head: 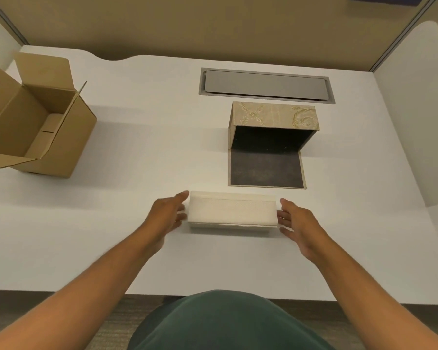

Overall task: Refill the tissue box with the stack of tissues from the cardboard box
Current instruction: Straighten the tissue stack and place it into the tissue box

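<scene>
A white stack of tissues [232,212] lies flat on the white desk in front of me. My left hand [168,215] is at its left end and my right hand [296,223] at its right end, fingers spread and touching or nearly touching the ends. Beyond the stack stands the beige patterned tissue box [273,114], lying on its side with its dark inside facing me and its dark flap [266,169] folded down onto the desk. The brown cardboard box [36,122] sits at the far left, flaps open, with nothing visible inside.
A grey cable hatch [264,84] is set into the desk behind the tissue box. A tan partition wall runs along the back and white panels close the sides. The white desk [142,152] has its front edge near my body.
</scene>
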The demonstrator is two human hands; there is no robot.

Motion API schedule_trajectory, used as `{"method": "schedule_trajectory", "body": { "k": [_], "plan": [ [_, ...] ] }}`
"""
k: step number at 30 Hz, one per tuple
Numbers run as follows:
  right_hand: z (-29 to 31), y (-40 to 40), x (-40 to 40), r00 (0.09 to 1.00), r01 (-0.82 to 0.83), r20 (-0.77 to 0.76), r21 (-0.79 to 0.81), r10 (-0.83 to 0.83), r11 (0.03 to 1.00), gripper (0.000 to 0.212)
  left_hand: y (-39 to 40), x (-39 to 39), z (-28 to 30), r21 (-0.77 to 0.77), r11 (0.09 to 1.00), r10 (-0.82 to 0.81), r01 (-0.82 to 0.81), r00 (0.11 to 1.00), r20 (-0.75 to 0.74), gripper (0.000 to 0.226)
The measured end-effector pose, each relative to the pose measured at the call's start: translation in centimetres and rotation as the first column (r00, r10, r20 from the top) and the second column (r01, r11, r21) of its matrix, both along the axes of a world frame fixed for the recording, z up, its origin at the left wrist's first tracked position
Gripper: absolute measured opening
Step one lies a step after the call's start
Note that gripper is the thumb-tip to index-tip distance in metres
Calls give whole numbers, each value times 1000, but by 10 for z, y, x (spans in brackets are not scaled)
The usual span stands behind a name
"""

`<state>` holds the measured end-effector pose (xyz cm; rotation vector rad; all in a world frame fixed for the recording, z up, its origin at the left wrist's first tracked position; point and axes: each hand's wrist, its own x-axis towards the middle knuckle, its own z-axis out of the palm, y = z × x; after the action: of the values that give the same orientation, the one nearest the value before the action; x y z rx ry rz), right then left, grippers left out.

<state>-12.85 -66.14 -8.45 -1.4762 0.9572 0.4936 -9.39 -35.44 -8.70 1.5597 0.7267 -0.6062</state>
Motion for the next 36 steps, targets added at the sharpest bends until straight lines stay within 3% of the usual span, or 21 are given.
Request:
{"method": "schedule_trajectory", "body": {
  "k": [6, 10, 13, 17, 20, 30, 36],
  "plan": [
    [-4, 22, 9, 998, -51, 14, -140, 54, 989, 51, -23, -8, -13, 62, 994, -95, 90, 992, 83, 33],
    [-6, 18, 6, 993, -93, 62, -97, 99, 991, 81, -26, 0, -12, 97, 991, -97, 90, 992, 75, 95],
    [-9, 10, 8, 993, -111, 29, -47, 113, 993, 76, -24, 5, -17, 153, 980, -138, 127, 989, 60, 107],
    [-12, 10, 13, 995, -99, 2, 71, 99, 993, 48, -23, 6, -20, 181, 973, -156, 144, 986, 55, 111],
    [-12, 8, 18, 995, -94, -9, 131, 96, 987, 40, -21, 7, -21, 152, 978, -153, 142, 987, 57, 113],
    [-10, 0, 19, 992, -128, 23, 266, 127, 956, 91, -6, 5, -24, -23, 983, -183, 184, 981, 57, 99],
    [-6, -15, 19, 992, -122, 41, 420, 115, 899, 53, 1, 12, -8, -42, 976, -203, 212, 967, 151, 91]
  ]
}}
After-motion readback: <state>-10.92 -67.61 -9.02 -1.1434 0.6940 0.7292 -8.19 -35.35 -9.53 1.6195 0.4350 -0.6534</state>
